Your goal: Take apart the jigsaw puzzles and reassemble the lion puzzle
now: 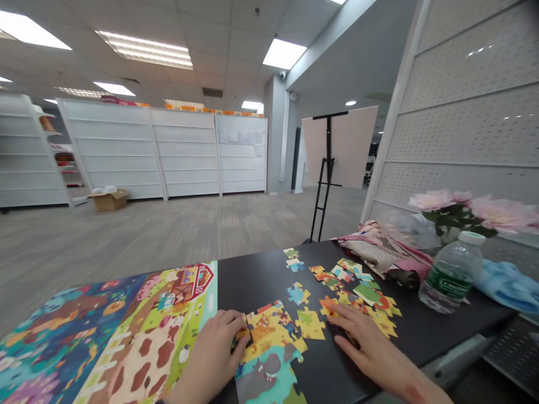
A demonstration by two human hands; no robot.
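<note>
My left hand rests on the black table, fingers curled, pinching the left edge of a joined cluster of puzzle pieces. My right hand lies flat with fingers stretched out, fingertips on a loose orange piece at the edge of a scatter of loose puzzle pieces. A single yellow-green piece lies between my hands. A large colourful farm picture sheet covers the table's left part.
A clear water bottle with a green label stands at the right, beside folded patterned cloth, pink flowers and a blue cloth. Behind are an easel board, white shelving and a cardboard box.
</note>
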